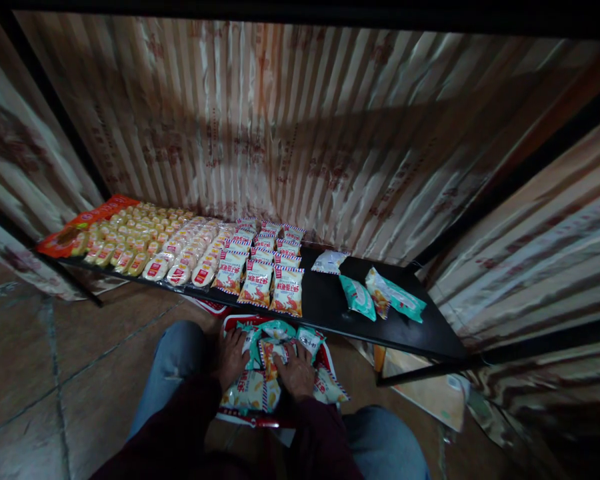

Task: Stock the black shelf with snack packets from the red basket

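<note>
Red basket [273, 423] below black shelf [321, 287]: crinkled, glossy bags [253, 392] inside.
Left hand [232, 360] and right hand [296, 371] press these, fingers spread; four loose packets [357, 298] lie on shelf.

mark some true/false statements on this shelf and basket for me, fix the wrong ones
1. Both the left hand and the right hand are on bags in the basket. True.
2. The orange bag lies at the right end of the black shelf. False: it lies at the left end.
3. Round white packs lie between the small yellow packs and the rows of striped-edge bags. True.
4. The basket sits on top of the shelf. False: it is in front of it, between the knees.
</note>
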Tool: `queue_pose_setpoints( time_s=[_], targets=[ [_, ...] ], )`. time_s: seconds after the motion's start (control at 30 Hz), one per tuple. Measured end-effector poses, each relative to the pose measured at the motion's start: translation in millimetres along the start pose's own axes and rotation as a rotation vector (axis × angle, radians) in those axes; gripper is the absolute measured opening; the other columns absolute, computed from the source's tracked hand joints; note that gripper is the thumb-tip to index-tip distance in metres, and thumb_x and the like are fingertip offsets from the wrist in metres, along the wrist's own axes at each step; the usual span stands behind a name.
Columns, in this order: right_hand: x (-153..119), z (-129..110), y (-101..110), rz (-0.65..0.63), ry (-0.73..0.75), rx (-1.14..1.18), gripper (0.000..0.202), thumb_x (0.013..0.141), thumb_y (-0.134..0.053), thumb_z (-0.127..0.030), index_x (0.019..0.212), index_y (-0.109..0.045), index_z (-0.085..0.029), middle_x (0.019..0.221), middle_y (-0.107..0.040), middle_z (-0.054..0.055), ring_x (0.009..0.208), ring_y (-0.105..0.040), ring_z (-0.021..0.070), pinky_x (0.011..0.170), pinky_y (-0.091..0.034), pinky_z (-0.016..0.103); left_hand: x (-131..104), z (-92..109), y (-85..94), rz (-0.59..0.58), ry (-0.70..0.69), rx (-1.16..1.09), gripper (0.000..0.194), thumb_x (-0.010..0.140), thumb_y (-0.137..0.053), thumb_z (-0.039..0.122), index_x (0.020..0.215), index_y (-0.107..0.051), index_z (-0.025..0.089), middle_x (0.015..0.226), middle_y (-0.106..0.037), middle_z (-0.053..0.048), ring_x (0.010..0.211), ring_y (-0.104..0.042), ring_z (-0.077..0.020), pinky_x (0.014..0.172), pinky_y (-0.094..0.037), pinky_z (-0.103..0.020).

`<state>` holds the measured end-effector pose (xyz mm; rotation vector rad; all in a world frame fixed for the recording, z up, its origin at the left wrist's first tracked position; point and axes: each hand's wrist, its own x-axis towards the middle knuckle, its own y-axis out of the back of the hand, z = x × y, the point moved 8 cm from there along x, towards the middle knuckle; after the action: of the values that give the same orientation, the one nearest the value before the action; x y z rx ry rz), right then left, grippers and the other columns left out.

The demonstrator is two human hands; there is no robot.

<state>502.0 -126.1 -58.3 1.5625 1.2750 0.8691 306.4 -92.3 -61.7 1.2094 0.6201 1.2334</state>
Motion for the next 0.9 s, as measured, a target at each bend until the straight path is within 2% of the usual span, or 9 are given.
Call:
queue_pose_setpoints(
  time_s=[0.17,0.33,0.47,0.6,0.7,0.8,0.9],
  targets=[
    [-3,3,-1,-0.008,0.0,0.006,0.045,0.085,-0.044,-0.051,0.118,-0.061,-0.025,0.137,-0.049,0.011,0.125,-0.042,0.0333,0.088,-0.044,0.05,-2,5,1.7,-0.015,0.047,-0.001,0.041,0.078,-0.052,0.022,0.118,-0.058,0.017,0.124,-0.06,-0.012,0.115,-0.051,-0.0293,0.108,-0.024,-0.054],
    [-9,15,3,-0.025,0.018,0.016,0.046,0.086,-0.044,-0.052,0.119,-0.061,-0.025,0.138,-0.048,0.01,0.126,-0.042,0.0304,0.091,-0.043,0.048,-20,15,0.5,0.029,0.098,-0.01,0.04,0.078,-0.05,0.02,0.117,-0.058,0.016,0.119,-0.062,-0.012,0.114,-0.053,-0.0287,0.107,-0.027,-0.053],
    [-13,36,7,-0.016,-0.032,-0.003,0.046,0.086,-0.043,-0.053,0.117,-0.062,-0.026,0.138,-0.048,0.009,0.127,-0.042,0.0307,0.091,-0.044,0.048,-27,30,-8.2,0.039,0.034,-0.052,0.043,0.078,-0.051,0.024,0.12,-0.057,0.017,0.121,-0.062,-0.011,0.118,-0.052,-0.0289,0.109,-0.027,-0.053],
    [-14,56,10,0.047,-0.078,-0.036,0.047,0.086,-0.043,-0.054,0.114,-0.064,-0.023,0.134,-0.051,0.011,0.123,-0.045,0.032,0.092,-0.043,0.047,-22,43,-19.9,-0.021,-0.021,-0.094,0.043,0.078,-0.052,0.027,0.119,-0.058,0.018,0.122,-0.063,-0.01,0.122,-0.05,-0.0301,0.11,-0.025,-0.054],
    [-16,63,9,0.07,-0.056,-0.045,0.048,0.087,-0.042,-0.053,0.114,-0.064,-0.021,0.133,-0.052,0.012,0.123,-0.046,0.0303,0.095,-0.042,0.044,-15,49,-20.7,-0.036,-0.031,-0.122,0.043,0.078,-0.051,0.026,0.119,-0.057,0.018,0.12,-0.064,-0.011,0.123,-0.049,-0.0308,0.11,-0.024,-0.056],
    [-18,64,9,0.034,-0.067,-0.068,0.049,0.089,-0.04,-0.053,0.118,-0.062,-0.02,0.134,-0.052,0.012,0.124,-0.045,0.0283,0.098,-0.04,0.042,-7,54,-19.4,-0.082,-0.036,-0.169,0.044,0.076,-0.051,0.024,0.119,-0.056,0.017,0.119,-0.065,-0.01,0.123,-0.049,-0.0292,0.111,-0.024,-0.054],
    [-13,58,14,-0.067,-0.111,-0.11,0.048,0.089,-0.039,-0.051,0.118,-0.061,-0.02,0.134,-0.051,0.012,0.124,-0.045,0.0283,0.097,-0.04,0.039,-3,59,-15.8,-0.096,-0.009,-0.19,0.045,0.073,-0.051,0.022,0.117,-0.057,0.015,0.12,-0.064,-0.011,0.122,-0.05,-0.0285,0.112,-0.022,-0.053]
  ],
)
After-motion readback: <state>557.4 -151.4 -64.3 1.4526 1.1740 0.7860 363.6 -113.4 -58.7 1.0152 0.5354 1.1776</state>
